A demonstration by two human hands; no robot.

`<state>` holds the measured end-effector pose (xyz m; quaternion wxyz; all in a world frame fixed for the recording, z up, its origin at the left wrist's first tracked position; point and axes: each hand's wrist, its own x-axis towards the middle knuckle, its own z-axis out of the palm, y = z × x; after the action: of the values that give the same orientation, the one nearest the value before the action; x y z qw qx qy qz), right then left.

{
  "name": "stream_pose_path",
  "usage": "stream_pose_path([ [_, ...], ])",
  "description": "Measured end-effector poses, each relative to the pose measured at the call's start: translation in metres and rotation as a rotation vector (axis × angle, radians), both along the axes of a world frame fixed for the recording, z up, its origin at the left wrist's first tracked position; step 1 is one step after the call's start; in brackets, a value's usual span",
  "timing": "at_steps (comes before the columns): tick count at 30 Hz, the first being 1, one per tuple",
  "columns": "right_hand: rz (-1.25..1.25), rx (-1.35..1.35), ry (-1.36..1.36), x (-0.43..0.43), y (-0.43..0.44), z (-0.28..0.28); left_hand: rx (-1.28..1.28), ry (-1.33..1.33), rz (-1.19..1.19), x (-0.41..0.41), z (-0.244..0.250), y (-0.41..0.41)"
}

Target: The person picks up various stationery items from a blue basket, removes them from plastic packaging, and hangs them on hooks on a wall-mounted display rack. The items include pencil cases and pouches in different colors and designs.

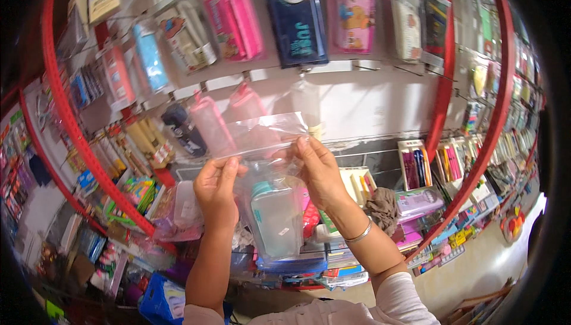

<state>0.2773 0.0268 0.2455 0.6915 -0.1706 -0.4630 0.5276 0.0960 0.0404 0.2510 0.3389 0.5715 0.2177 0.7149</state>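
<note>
A clear plastic zip bag (pixel 267 126) is stretched between my two hands in front of the shelving. My left hand (pixel 217 186) pinches its left edge near the zip strip, thumb on top. At the right end of the strip, my right hand (pixel 319 168) grips the bag between thumb and fingers, and a silver bangle circles that wrist. Inside the bag's lower part hangs a translucent pouch (pixel 275 220) with a teal edge and a small white sticker. Behind the bag, pink mesh pouches (pixel 212 124) hang from hooks.
Packaged pencil cases, including a navy one (pixel 294 21), hang along the upper rail. Red metal uprights (pixel 89 115) frame the display on both sides. A brown cloth (pixel 382 209) lies among boxed stationery at right. Below left stands a blue basket (pixel 160 300).
</note>
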Motion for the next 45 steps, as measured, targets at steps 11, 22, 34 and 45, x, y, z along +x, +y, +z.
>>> stream_pose_path([
  [11,-0.226,0.099,0.096,0.034,-0.008,-0.004,0.045,0.062,-0.287,0.037,0.0,0.003],
  [22,-0.831,0.05,0.194,0.139,0.007,0.059,-0.097,0.199,-0.262,-0.022,-0.054,0.022],
  [34,-0.796,0.109,0.194,0.187,0.032,0.054,-0.18,0.211,-0.166,-0.018,-0.077,0.035],
  [45,-0.754,0.106,0.17,0.202,0.04,0.052,-0.18,0.191,-0.258,0.017,-0.09,0.045],
])
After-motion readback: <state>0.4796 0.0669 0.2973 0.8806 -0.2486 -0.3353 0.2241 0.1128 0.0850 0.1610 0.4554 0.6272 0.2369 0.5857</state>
